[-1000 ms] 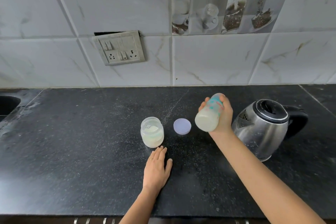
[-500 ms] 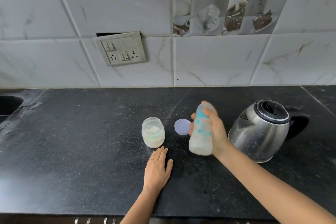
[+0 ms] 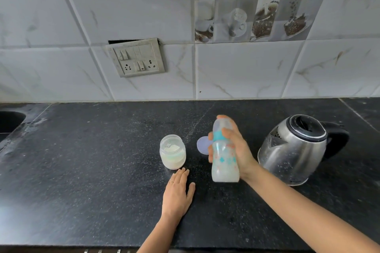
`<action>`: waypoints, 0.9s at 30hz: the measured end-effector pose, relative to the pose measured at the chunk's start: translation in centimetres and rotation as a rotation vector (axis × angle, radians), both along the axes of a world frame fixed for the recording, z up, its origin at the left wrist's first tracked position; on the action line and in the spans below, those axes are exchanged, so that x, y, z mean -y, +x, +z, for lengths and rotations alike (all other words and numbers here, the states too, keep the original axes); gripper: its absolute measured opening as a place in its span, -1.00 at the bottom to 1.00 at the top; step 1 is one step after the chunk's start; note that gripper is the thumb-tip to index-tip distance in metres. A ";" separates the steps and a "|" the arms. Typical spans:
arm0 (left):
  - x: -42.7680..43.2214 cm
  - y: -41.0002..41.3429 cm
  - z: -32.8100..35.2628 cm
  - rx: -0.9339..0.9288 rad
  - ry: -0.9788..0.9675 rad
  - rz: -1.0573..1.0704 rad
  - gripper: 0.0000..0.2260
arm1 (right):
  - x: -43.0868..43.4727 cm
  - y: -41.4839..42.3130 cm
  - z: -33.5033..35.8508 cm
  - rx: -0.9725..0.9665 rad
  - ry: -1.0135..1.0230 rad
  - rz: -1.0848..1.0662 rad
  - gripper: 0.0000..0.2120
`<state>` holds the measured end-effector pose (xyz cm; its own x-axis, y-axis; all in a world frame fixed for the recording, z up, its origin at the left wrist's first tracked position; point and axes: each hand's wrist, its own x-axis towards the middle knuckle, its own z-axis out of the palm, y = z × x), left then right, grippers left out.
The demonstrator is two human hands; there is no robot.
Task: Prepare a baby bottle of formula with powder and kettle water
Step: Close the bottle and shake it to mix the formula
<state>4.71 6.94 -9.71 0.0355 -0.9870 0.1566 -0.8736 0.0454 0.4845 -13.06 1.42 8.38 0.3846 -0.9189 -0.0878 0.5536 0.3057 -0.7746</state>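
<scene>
the right grip (image 3: 236, 150) is grasping the baby bottle (image 3: 225, 162) round its upper half, with the fingers curling over the teal collar and the thumb pressing on the other side. the bottle is standing roughly upright, low over the bench (image 3: 82, 170), between the open powder jar (image 3: 172, 152) and the kettle (image 3: 296, 150). i cannot tell whether its base is touching down. milky liquid is filling the lower part, so the bottle is probably feeling bottom-heavy. its plastic wall is looking stiff and smooth, perhaps slippery if wet, so the narrow waist under the collar is looking like the safest hold. the left grip (image 3: 177, 193) is lying flat and released on the bench, just beside the jar. a pale lid (image 3: 201, 146) is lying behind the bottle.
</scene>
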 end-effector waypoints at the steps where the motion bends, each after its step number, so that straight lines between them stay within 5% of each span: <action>1: 0.0 0.0 0.0 -0.002 -0.001 0.003 -0.55 | 0.8 -0.1 0.5 0.060 0.042 -0.088 -0.71; 6: -0.2 -0.2 0.0 0.000 0.006 0.003 -0.55 | 3.2 -0.5 1.2 0.202 0.316 -0.301 -0.75; 8: -0.2 -0.1 0.0 -0.002 0.003 0.005 -0.56 | 1.4 -0.4 -0.5 0.016 0.209 -0.152 -0.84; 11: -0.1 -0.1 0.0 -0.002 0.001 0.003 -0.56 | 0.2 -0.5 -1.7 -0.197 0.119 -0.025 -0.64; 14: 0.0 -0.1 0.0 -0.006 -0.008 0.004 -0.56 | 2.3 -0.7 -0.5 0.118 0.283 -0.229 -0.88; 16: 0.0 -0.2 0.0 -0.004 -0.008 0.003 -0.56 | 3.4 -1.1 0.3 0.308 0.366 -0.288 -0.82; 22: 0.1 -0.2 -0.2 -0.001 -0.009 0.013 -0.56 | 1.0 -0.8 -0.4 -0.005 0.054 -0.025 -0.61; 24: 0.1 -0.2 -0.2 -0.003 -0.013 0.011 -0.56 | 2.1 -0.9 0.2 0.174 0.182 -0.167 -0.81; 27: 0.0 -0.3 -0.2 -0.003 -0.015 0.010 -0.57 | 3.9 -1.7 0.6 0.449 0.456 -0.346 -0.80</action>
